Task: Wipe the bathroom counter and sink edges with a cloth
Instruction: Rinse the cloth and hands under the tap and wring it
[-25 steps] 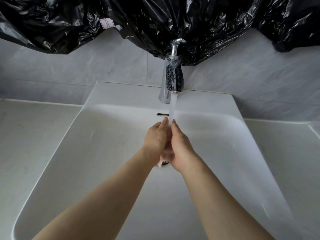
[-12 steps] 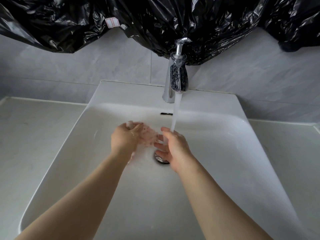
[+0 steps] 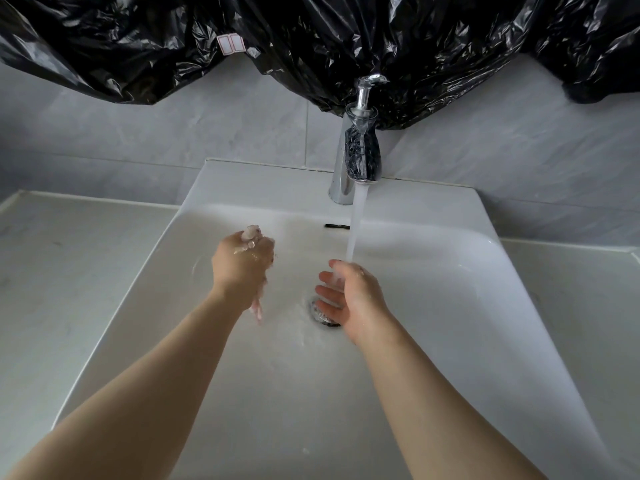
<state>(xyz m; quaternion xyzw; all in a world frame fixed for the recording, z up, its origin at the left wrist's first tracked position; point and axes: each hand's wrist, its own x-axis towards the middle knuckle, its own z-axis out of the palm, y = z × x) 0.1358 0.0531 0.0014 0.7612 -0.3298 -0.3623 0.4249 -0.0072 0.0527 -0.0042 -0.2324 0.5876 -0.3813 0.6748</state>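
Left hand (image 3: 242,268) fisted on wet cloth (image 3: 252,233); right hand (image 3: 349,296) spread under faucet (image 3: 360,157) stream, above drain (image 3: 320,315).

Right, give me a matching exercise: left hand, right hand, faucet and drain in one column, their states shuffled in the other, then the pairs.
1. left hand
2. right hand
3. faucet
4. drain

A. running water
B. open under the stream
C. partly hidden behind fingers
D. clenched around a wet pinkish cloth

Pairs: 1-D, 2-B, 3-A, 4-C
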